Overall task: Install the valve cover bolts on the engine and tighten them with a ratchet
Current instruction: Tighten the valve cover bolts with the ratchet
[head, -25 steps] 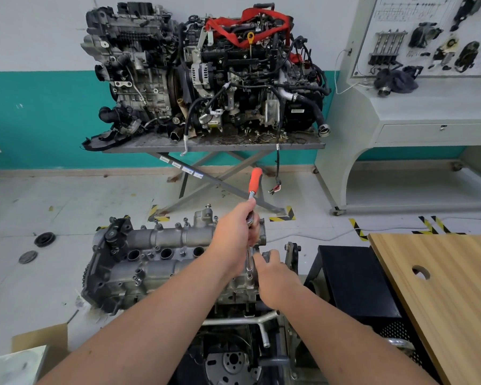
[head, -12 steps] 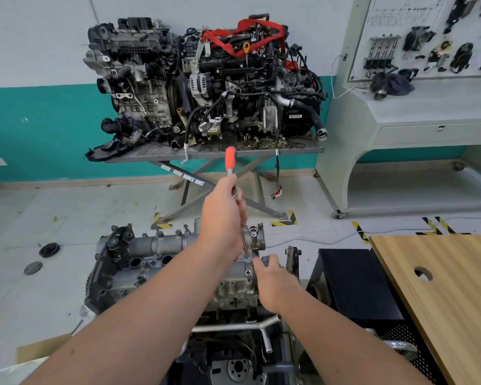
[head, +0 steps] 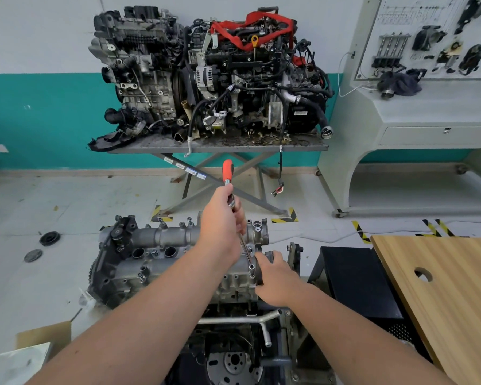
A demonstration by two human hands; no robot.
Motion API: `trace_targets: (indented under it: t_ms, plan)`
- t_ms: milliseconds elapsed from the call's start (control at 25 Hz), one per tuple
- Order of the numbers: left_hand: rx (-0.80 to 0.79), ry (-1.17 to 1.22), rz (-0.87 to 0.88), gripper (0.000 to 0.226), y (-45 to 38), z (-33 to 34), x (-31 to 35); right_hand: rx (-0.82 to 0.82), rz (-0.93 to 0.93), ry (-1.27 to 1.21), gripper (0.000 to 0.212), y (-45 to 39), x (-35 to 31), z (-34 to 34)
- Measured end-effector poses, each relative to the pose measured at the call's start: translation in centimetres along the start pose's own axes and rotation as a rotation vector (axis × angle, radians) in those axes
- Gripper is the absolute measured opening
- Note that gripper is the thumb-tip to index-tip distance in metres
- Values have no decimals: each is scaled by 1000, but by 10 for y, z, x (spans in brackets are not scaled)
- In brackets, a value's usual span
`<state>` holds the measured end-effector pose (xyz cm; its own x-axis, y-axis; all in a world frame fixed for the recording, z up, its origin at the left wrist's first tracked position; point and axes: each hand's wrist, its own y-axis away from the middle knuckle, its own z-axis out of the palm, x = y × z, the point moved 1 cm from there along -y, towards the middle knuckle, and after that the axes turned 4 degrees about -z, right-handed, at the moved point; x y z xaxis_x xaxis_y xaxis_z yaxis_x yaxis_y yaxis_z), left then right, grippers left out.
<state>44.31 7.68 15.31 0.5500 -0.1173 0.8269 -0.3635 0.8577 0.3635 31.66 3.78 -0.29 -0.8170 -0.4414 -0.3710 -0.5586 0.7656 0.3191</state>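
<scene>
My left hand grips the orange-handled ratchet | socket on a bolt | right-hand fingers steady it, curl hidden | engine grey.

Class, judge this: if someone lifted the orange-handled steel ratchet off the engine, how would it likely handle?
The orange-handled steel ratchet probably stays stiff: its thin metal shaft looks straight under the left hand. Likely heavy for its size, being steel. The ribbed orange grip should resist slipping.
</scene>
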Motion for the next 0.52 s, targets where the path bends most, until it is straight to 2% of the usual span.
trace_targets:
  t_ms: [80, 280, 520]
  plan:
    - [-1, -15, -9, 42, -3, -1, -5, -21, 23, -67, 79, 2, -1, -3]
    - [-7, -31, -29, 42, -12, -2, -18, 132, -56, -260, 74, 8, -13, -18]
    - [-24, -119, 0, 37, -12, 0, -28, 112, -104, -437, 65, 16, -26, -36]
